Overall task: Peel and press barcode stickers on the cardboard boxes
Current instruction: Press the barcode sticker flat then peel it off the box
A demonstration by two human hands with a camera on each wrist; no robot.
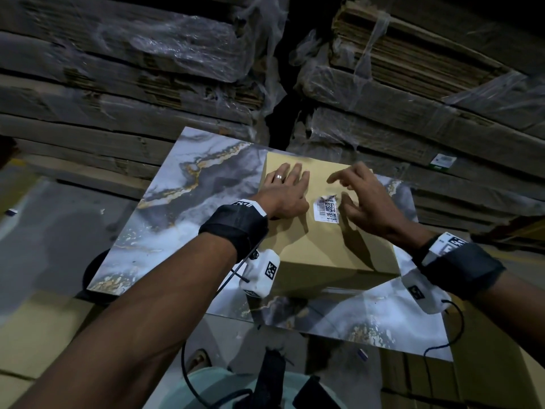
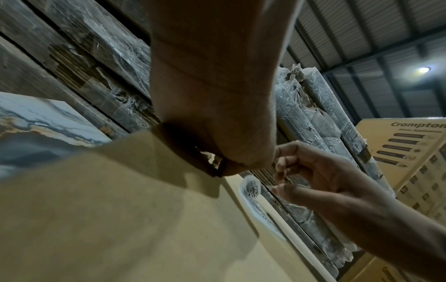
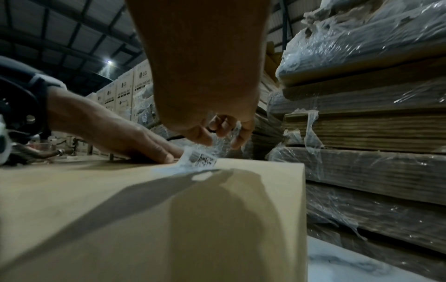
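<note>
Barcode sticker [image 1: 326,209] between left hand [image 1: 285,190] and right hand [image 1: 364,199]

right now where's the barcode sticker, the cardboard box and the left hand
barcode sticker [image 1: 326,210], head view, printed face
cardboard box [image 1: 327,246], head view, bare top
left hand [image 1: 287,193], head view, back of hand

Right hand [image 3: 217,131] hovers just above the box [image 3: 149,219]; sticker [image 3: 198,159] half-lifted on it, left hand [image 3: 125,141] flat beside.

I see a marble-patterned tabletop [image 1: 188,184] on grey floor [image 1: 53,231], shrink-wrapped flattened cardboard stacks [image 1: 118,69] beyond its far edge, printed cartons [image 3: 125,91] and one ceiling lamp [image 2: 424,70] under corrugated roofing.
</note>
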